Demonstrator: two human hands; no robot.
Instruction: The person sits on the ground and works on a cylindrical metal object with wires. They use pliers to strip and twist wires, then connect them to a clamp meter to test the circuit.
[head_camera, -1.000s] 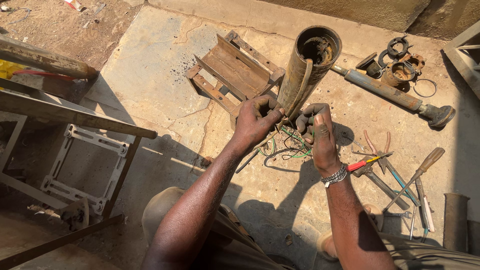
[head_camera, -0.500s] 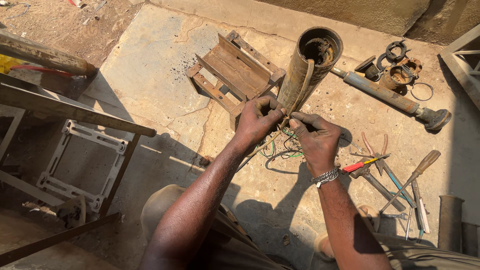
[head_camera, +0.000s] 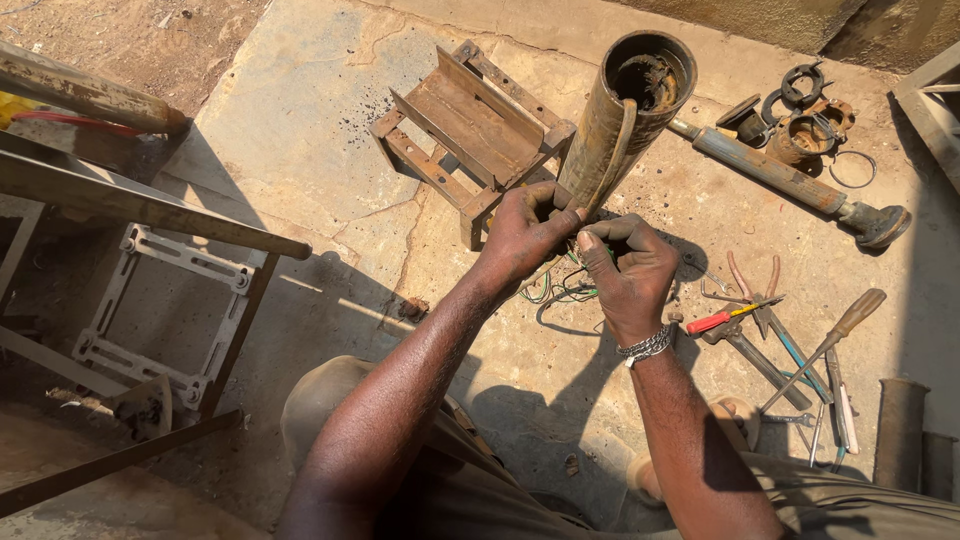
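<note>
On the stone slab in front of the seated person, a rusty metal cylinder (head_camera: 615, 125) leans with its open, dirt-caked mouth upward and its lower end down between the two hands. A flat dark cable strap (head_camera: 612, 150) runs down its side.

The left hand (head_camera: 520, 235) is clenched around the lower end of the cylinder, thumb pressed against the strap. The right hand (head_camera: 630, 275) is closed beside it, fingertips pinching at the thin wires (head_camera: 560, 290), green and dark, that spill from the base and loop onto the slab. The two hands touch at the thumbs. A metal bracelet (head_camera: 645, 347) sits on the right wrist.

Judged from the layout, the work is at an intermediate stage: the unit appears already taken apart, since a long shaft with a flanged end (head_camera: 780, 180) lies apart to the right, with rings and round fittings (head_camera: 795, 115) beyond it. The wire ends remain loose and unjoined; whether they are being stripped, twisted or separated cannot be told, as the fingers hide them.

Behind the cylinder stands a rusty angle-iron bracket (head_camera: 470, 125). To the right lie hand tools: pliers (head_camera: 750, 290), a red-handled screwdriver (head_camera: 725, 318), a wooden-handled tool (head_camera: 830, 340) and smaller drivers, all untouched. A steel frame (head_camera: 160, 290) and a rusted bar (head_camera: 130, 205) occupy the left side.
</note>
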